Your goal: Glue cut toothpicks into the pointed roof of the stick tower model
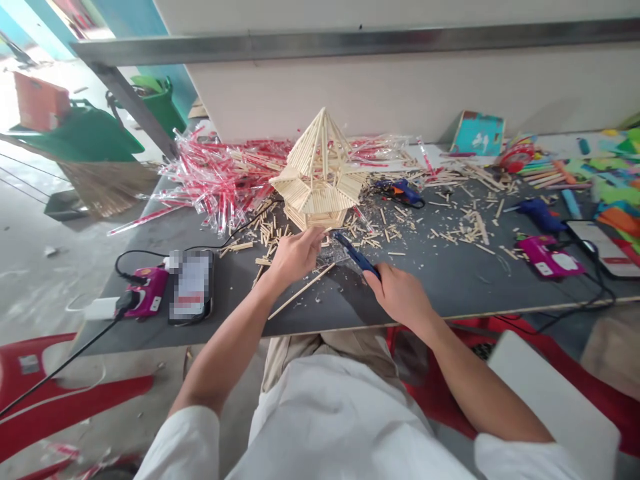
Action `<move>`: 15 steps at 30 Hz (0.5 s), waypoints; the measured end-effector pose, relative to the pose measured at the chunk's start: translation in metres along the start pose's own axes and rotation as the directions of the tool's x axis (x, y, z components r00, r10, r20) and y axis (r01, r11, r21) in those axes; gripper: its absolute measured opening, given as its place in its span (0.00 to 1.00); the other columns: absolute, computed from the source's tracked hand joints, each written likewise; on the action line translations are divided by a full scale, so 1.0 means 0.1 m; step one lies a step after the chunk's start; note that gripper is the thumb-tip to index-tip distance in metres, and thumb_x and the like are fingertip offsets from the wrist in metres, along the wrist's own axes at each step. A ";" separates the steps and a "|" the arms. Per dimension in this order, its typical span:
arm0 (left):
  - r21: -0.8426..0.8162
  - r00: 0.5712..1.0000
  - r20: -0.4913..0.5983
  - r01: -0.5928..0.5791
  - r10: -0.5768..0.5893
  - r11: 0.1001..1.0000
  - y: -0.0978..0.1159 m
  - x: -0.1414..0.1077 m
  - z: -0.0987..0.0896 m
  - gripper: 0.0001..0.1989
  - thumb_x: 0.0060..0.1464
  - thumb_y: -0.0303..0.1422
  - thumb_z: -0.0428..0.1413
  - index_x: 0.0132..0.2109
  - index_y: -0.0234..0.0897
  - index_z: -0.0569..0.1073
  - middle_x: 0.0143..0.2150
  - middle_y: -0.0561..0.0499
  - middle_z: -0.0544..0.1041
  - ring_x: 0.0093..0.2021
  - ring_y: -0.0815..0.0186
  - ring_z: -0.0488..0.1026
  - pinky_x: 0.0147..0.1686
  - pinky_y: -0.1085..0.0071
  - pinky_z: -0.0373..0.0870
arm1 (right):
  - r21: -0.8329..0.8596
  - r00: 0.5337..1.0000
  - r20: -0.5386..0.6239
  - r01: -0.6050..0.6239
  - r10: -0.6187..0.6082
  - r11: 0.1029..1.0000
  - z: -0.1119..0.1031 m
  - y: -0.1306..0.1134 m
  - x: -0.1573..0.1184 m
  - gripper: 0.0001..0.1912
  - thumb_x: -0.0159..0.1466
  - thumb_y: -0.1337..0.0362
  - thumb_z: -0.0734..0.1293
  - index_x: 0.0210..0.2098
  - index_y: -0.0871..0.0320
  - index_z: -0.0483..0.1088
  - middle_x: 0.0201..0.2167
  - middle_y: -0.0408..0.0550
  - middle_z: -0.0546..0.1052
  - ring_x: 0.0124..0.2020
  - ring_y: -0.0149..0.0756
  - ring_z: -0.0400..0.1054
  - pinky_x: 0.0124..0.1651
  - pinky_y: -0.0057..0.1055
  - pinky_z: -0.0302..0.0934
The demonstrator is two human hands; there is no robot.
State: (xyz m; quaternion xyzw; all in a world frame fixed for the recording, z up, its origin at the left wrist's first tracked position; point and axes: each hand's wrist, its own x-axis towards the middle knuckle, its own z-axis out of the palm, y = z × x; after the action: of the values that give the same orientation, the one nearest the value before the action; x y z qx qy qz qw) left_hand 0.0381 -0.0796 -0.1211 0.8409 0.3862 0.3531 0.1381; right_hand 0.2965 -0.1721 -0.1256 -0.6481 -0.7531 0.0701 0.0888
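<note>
One stick model (316, 199), illegible phone text (190, 300).

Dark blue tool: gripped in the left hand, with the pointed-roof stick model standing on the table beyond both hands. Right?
Wrong hand: the head view shows the dark blue tool gripped in the right hand, not the left hand. The pointed-roof stick model does stand on the table beyond both hands.
</note>
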 end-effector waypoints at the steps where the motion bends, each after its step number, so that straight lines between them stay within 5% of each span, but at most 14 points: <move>1: -0.013 1.000 -0.006 0.003 -0.003 1.000 0.00 0.00 0.00 0.13 0.72 0.32 0.44 0.56 0.36 0.70 0.35 0.51 0.81 0.30 0.70 0.76 0.34 0.72 0.71 | -0.018 1.000 -0.012 0.014 -0.015 1.000 0.01 0.02 -0.01 0.27 0.76 0.45 0.52 0.42 0.60 0.71 0.37 0.59 0.79 0.41 0.52 0.74 0.38 0.38 0.55; 5: -0.043 0.999 -0.045 0.025 -0.027 0.999 0.04 0.03 -0.05 0.13 0.75 0.32 0.42 0.59 0.36 0.66 0.43 0.47 0.83 0.37 0.69 0.79 0.40 0.71 0.73 | -0.165 0.993 -0.080 0.069 -0.083 0.984 0.10 0.06 -0.05 0.32 0.74 0.43 0.54 0.52 0.66 0.71 0.43 0.62 0.77 0.49 0.57 0.70 0.50 0.44 0.61; 10: -0.059 0.977 -0.209 -0.058 0.044 0.997 0.11 0.15 -0.23 0.11 0.71 0.30 0.51 0.51 0.38 0.78 0.50 0.45 0.79 0.49 0.65 0.77 0.49 0.67 0.74 | -0.217 0.978 -0.140 0.124 -0.157 0.968 0.24 0.13 -0.09 0.37 0.72 0.44 0.61 0.64 0.71 0.65 0.58 0.68 0.74 0.59 0.60 0.66 0.63 0.51 0.59; 15: -0.015 0.948 -0.316 -0.046 0.038 0.999 0.16 0.40 -0.49 0.08 0.65 0.28 0.59 0.47 0.42 0.83 0.44 0.48 0.74 0.42 0.67 0.73 0.43 0.67 0.73 | -0.165 0.959 -0.148 0.217 -0.241 0.962 0.12 0.20 0.01 0.35 0.71 0.46 0.65 0.63 0.71 0.67 0.62 0.67 0.72 0.67 0.64 0.61 0.69 0.59 0.55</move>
State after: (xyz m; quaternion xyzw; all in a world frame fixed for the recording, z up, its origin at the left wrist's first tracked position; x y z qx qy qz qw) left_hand 0.0307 -0.0624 -0.0580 0.7799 0.3815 0.4903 0.0763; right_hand 0.3126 -0.1678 -0.1414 -0.5647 -0.8162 -0.0510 0.1112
